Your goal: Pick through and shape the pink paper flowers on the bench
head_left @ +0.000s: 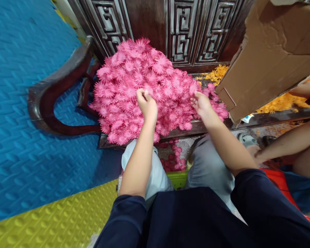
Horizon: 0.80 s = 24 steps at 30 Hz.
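A large heap of pink artificial flower heads [134, 82] lies on a dark wooden bench [196, 128]. Over the middle of the heap is my left hand [146, 103], its fingers curled together; a pale pink piece shows at the fingertips, too small to make out well. My right hand [200, 103] is at the heap's right side, fingers bent, with a pink flower right at the thumb and fingertips. Both hands are a forearm's length in front of my knees, apart from each other.
A curved wooden armrest [46, 100] bounds the left side. Brown cardboard [268, 62] stands at the right, with orange pieces [284, 102] behind and beside it. Another person's arm and legs [289, 141] are at the far right. Pink flowers [176, 158] lie on the floor.
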Available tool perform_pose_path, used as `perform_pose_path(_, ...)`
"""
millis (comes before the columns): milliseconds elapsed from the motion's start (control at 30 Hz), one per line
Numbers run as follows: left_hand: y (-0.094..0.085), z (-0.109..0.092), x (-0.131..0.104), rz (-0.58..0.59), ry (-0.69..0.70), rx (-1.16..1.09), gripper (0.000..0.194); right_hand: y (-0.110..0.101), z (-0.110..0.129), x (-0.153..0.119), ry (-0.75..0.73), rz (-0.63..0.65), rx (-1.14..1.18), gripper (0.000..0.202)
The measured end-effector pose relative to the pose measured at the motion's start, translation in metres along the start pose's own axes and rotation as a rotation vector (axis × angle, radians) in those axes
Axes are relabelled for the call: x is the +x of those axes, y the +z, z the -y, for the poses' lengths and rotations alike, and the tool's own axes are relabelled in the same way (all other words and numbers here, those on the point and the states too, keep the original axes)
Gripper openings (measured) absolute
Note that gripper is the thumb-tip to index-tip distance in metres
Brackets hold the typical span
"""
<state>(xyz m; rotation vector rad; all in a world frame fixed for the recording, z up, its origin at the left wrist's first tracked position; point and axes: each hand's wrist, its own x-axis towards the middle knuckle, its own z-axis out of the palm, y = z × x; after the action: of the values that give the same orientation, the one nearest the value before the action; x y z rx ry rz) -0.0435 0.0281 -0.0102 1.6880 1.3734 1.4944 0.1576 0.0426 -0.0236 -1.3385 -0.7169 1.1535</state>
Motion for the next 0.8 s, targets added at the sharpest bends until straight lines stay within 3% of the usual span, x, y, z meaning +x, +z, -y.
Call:
perform_pose_path(167, -0.001, -0.002, 0.007, -0.019, 0.0, 0.042, 0.019, -0.004, 0.005, -0.007, -0.018, 0.09, -0.069, 0.028)
perform_pose_path(367, 0.006, -0.008, 0.001, -0.161, -0.024, 0.274, 0.017, 0.008, 0.007, -0.029, 0.042, 0.134, -0.005, 0.022)
perform_pose_path(500, 0.014, -0.022, -0.015, -0.052, 0.088, 0.231, 0.008, 0.01, 0.004, -0.028, 0.03, 0.147, 0.007, 0.019)
perform_pose_path(600, 0.02, -0.029, -0.024, 0.029, 0.12, 0.214, 0.008, 0.013, 0.002, -0.032, 0.018, 0.256, 0.01, 0.02)
perform_pose_path(800, 0.026, -0.026, -0.027, -0.024, 0.051, 0.13, 0.009, 0.017, 0.002, -0.042, -0.069, 0.364, 0.016, 0.02)
